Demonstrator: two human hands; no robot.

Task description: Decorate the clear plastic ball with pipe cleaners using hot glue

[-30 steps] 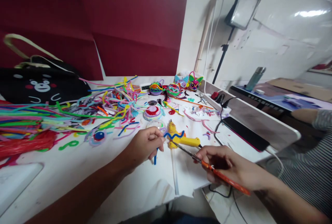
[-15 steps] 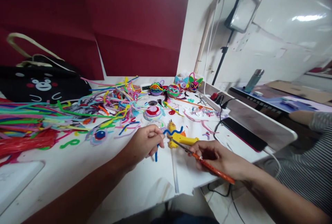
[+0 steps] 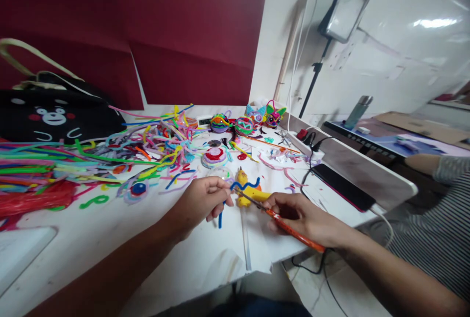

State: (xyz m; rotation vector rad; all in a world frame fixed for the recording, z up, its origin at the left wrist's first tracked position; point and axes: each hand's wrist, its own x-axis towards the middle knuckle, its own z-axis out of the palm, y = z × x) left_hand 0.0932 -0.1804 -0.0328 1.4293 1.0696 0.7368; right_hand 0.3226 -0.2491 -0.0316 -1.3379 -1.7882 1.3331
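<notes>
Between thumb and fingers my left hand (image 3: 205,203) pinches a blue pipe cleaner (image 3: 251,184). Its wavy end sticks out to the right, and a straight tail hangs below the fingers. My right hand (image 3: 299,214) is closed around orange-handled scissors (image 3: 295,233), whose blades point left and reach the pipe cleaner close to my left fingertips. Whether the blades touch it I cannot tell. Just behind the scissors lies a yellow glue gun (image 3: 253,193), partly covered by my right hand and the pipe cleaner.
Bundles of coloured pipe cleaners (image 3: 29,170) spread over the left. Several decorated balls (image 3: 244,125) stand at the back. A phone (image 3: 343,187) on a cable lies to the right. Beyond it is another person's striped sleeve (image 3: 436,229). A black bag (image 3: 55,116) sits at the far left.
My right hand and the scissors have moved slightly left, bringing the blades nearer to my left fingertips. My left hand keeps its pinch on the blue pipe cleaner. The view has shifted a little.
</notes>
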